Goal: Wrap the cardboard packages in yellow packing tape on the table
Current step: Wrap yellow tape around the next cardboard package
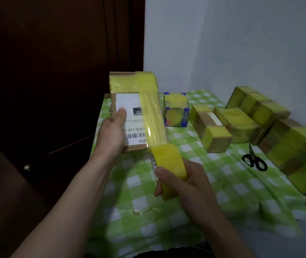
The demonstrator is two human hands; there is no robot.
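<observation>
Fingers of the left hand point(111, 135) are wrapped behind the cardboard package point(129, 101), thumb pressed on its label; package is held over the table's point(223, 183) left edge. Tape strip point(154, 116) is stretched down to the yellow tape roll point(169, 168), gripped by the curled right hand point(193, 185). Wrapped packages point(241, 123) and scissors point(254, 161) are laid at right.

A flat cardboard box point(130, 118) with a white label is upright, tilted, above the table's point(223, 185) left edge. Yellow tape bands its top end, and one strip point(153, 116) runs down its right side to the roll point(169, 164). Taped packages point(213, 135) lie at the right.
</observation>
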